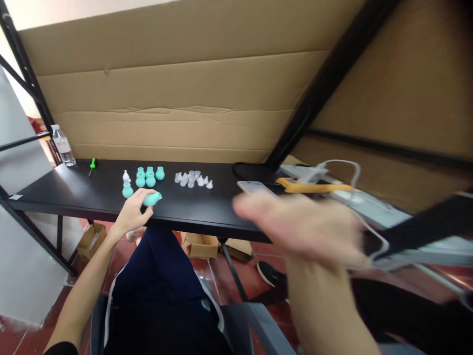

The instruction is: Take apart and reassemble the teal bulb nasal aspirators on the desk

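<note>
My left hand [133, 212] is closed around a small turquoise gourd-shaped bottle [152, 199], tilted with its open neck toward the right, near the table's front edge. Just behind it stands a turquoise bottle with a white top piece [126, 178] on it. Several more turquoise bottles [150, 180] form a group beyond my hand. To their right lies a cluster of small clear and white plastic pieces [191, 179]. My right hand [306, 224] is raised close to the camera and smeared by motion, so its fingers cannot be made out. A phone [254, 187] lies behind it.
The black table [207, 209] backs onto a cardboard panel [166, 88]. A water bottle [63, 147] and a green-handled tool [93, 163] stand at the left. At the right are a yellow tool [314, 187] and white cables [356, 170]. Cardboard boxes [201, 246] sit below.
</note>
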The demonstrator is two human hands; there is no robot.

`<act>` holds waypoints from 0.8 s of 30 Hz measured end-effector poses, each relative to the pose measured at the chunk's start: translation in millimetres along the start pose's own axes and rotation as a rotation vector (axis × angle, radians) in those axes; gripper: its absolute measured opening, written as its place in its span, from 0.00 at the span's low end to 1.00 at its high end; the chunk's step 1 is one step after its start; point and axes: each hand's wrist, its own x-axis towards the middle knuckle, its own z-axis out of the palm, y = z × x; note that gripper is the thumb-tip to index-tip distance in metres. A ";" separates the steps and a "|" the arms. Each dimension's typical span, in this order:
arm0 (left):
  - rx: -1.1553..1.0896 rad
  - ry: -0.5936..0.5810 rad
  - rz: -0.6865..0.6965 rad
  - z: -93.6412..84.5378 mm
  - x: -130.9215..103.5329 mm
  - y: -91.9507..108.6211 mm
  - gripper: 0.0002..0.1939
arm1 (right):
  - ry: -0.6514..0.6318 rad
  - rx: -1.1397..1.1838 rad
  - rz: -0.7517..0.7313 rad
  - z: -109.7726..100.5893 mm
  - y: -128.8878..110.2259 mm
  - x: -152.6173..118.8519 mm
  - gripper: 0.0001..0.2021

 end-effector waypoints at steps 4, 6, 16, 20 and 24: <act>0.054 -0.015 -0.005 -3.0 2.2 -1.7 0.22 | 0.102 -0.165 0.207 25.6 57.2 63.5 0.11; 0.059 -0.026 -0.011 -4.4 3.0 -2.4 0.21 | -0.070 -0.371 0.281 46.0 80.8 82.2 0.09; 0.036 -0.102 -0.051 -4.0 5.3 1.6 0.18 | -0.108 -0.383 0.401 67.8 86.9 80.3 0.08; 0.092 -0.134 -0.024 -1.7 4.9 3.7 0.14 | -0.004 0.186 0.253 76.4 49.8 66.5 0.12; 0.145 -0.137 0.010 0.3 4.2 3.2 0.09 | -0.043 0.404 0.091 105.8 7.2 52.8 0.09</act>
